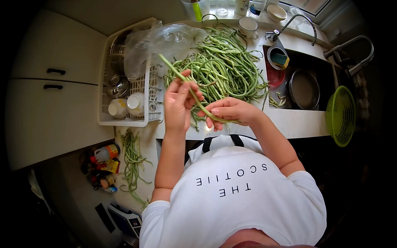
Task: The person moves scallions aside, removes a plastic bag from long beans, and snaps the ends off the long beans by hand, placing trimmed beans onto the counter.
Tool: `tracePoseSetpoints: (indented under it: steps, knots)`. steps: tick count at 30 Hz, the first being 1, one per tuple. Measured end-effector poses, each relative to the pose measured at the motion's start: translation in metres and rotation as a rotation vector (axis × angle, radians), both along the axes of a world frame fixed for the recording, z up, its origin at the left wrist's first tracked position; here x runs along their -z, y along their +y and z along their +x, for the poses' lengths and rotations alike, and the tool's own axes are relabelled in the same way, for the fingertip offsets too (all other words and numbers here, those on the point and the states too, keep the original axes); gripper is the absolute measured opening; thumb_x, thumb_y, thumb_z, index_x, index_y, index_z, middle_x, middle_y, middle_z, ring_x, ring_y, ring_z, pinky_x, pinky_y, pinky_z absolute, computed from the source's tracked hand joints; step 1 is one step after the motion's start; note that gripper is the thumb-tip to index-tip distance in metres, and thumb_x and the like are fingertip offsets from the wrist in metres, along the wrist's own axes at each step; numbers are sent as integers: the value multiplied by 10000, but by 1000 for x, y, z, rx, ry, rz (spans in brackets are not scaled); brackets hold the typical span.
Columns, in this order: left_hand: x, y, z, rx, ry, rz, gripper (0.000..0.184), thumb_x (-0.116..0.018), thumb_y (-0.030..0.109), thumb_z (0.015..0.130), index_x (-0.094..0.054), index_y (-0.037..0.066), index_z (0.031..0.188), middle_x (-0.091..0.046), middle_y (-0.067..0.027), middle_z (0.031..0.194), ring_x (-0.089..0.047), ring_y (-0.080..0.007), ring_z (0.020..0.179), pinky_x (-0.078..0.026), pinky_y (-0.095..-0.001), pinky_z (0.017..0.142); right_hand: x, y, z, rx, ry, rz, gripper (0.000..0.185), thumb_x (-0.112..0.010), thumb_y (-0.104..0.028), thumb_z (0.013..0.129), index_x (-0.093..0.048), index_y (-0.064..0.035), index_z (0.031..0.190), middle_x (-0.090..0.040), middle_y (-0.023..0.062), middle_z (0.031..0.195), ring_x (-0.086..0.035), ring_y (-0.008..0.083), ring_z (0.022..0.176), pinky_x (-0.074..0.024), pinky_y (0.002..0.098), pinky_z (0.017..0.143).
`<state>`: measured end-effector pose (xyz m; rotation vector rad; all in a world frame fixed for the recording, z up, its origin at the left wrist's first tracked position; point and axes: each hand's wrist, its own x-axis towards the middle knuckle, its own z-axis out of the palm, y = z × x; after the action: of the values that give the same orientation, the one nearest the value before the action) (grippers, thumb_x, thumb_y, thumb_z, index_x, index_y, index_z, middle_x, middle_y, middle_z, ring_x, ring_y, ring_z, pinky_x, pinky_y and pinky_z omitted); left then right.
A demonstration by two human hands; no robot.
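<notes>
A single long green bean slants between my two hands, its pale tip pointing up and left. My left hand is closed around its upper part, thumb pressed against the fingers. Lower down, my right hand pinches the same bean near its other end, which trails under the palm. Just beyond both hands a big tangled heap of long beans covers the counter. A smaller bunch of long beans lies on the counter to the left.
At the left stands a white dish rack with bowls, a pot and a plastic bag. The sink at the right holds a metal pan and bean scraps. A green colander and a mug are nearby.
</notes>
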<state>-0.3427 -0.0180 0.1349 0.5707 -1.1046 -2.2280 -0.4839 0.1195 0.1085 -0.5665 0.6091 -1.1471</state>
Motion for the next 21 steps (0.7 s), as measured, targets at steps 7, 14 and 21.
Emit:
tracePoseSetpoints:
  steps: [7,14,21]
  knots:
    - [-16,-11,10,-141,-46,-171,342,-542,111,997,-500,-8,1315,-625,-63,892,-619,-127,747,-569,-299,680,-4,26,-14,24,226,18,419,-562,-217,990,-549,23,1333,-700,82,1036,-622,114,832,-520,277,778]
    - [-25,5,12,-181,-68,-310,322,-549,107,994,-521,-10,1292,-631,-83,892,-630,-151,754,-580,-308,706,1,26,-6,157,872,74,316,-610,-152,950,-618,19,1215,-700,100,923,-619,160,790,-502,299,732]
    - [-22,7,23,-255,-19,-442,303,-546,116,997,-528,2,1277,-646,-94,910,-652,-166,789,-588,-319,748,18,27,7,441,1259,-178,144,-547,-62,943,-633,6,1036,-588,97,855,-585,224,734,-465,313,650]
